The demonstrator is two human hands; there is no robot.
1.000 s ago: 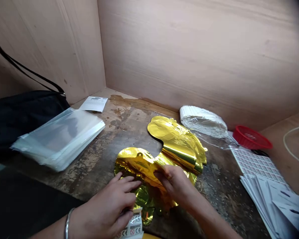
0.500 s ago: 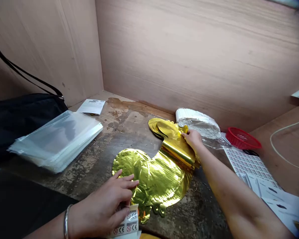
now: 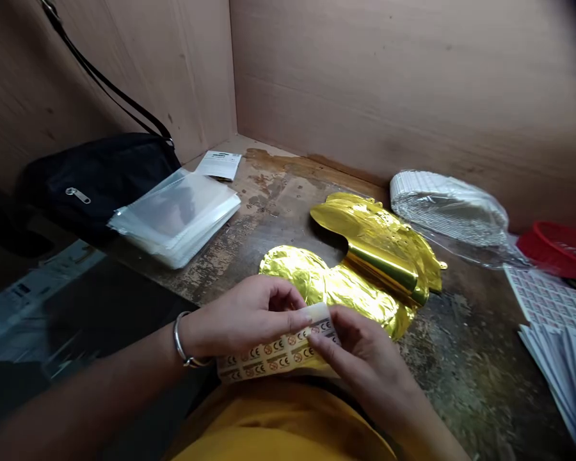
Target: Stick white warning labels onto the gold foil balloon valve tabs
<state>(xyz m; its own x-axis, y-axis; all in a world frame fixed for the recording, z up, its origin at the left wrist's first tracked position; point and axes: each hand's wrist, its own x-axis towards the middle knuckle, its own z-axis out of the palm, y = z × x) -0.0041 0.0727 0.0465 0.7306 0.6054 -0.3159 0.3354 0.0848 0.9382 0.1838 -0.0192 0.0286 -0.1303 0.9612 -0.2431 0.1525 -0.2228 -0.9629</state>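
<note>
A sheet of small CE-marked stickers (image 3: 278, 355) is held up in front of my body at the table's near edge. My left hand (image 3: 249, 317) pinches its upper edge between thumb and fingers, a metal bangle on the wrist. At the sheet's right end, my right hand (image 3: 360, 349) has thumb and fingers closed on the corner. Just beyond both hands lies a shiny gold foil balloon (image 3: 360, 291), flat and wrinkled. Its far part meets a folded stack of gold foil balloons (image 3: 379, 240). The fingertips partly cover the sticker sheet's corner.
On the left are a pile of clear plastic sleeves (image 3: 173, 214), a black bag (image 3: 100, 179) and a printed card (image 3: 219, 165). To the right sit a plastic-wrapped white bundle (image 3: 448, 208), a red basket (image 3: 557, 250), another sticker sheet (image 3: 552, 301) and white cards (image 3: 557, 371).
My right hand has folded back a gold balloon onto the stack, then come to the sticker sheet. My left hand has lifted the sheet. The view has shifted.
</note>
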